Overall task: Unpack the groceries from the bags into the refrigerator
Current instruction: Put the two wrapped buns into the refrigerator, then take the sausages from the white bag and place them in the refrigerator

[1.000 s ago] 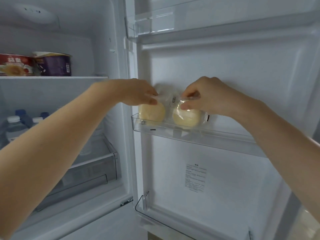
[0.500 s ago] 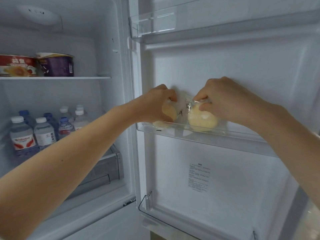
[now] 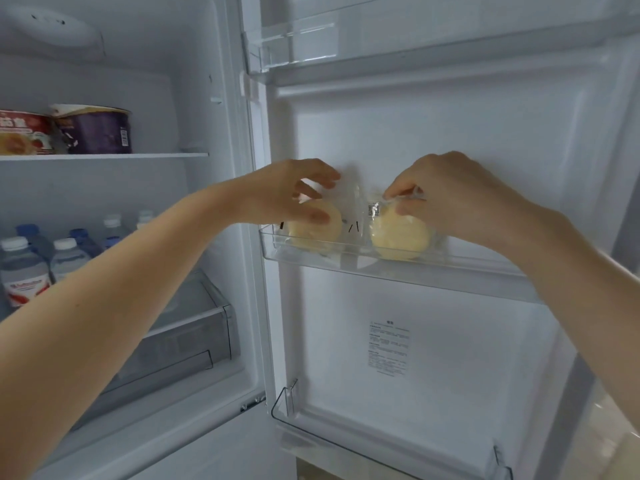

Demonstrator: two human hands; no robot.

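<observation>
Two pale yellow round buns in clear wrappers stand side by side in the middle door shelf [image 3: 457,273] of the open refrigerator. My left hand [image 3: 287,197] is at the left bun [image 3: 330,228]. Its fingers are spread, the thumb touches the bun's front and the index finger touches the top of the wrapper. My right hand [image 3: 457,199] pinches the top of the wrapper of the right bun [image 3: 398,239]. My right palm hides that bun's right edge.
A clear upper door shelf [image 3: 294,46] and a lower door shelf [image 3: 381,452] hold nothing visible. Inside the fridge are a purple noodle cup [image 3: 93,129] and a red one [image 3: 20,133] on a shelf, water bottles [image 3: 24,271] below, and a crisper drawer [image 3: 187,334].
Both buns have settled down into the door shelf. My left hand's fingers have loosened and spread from the left bun. My right hand keeps its pinch on the right wrapper.
</observation>
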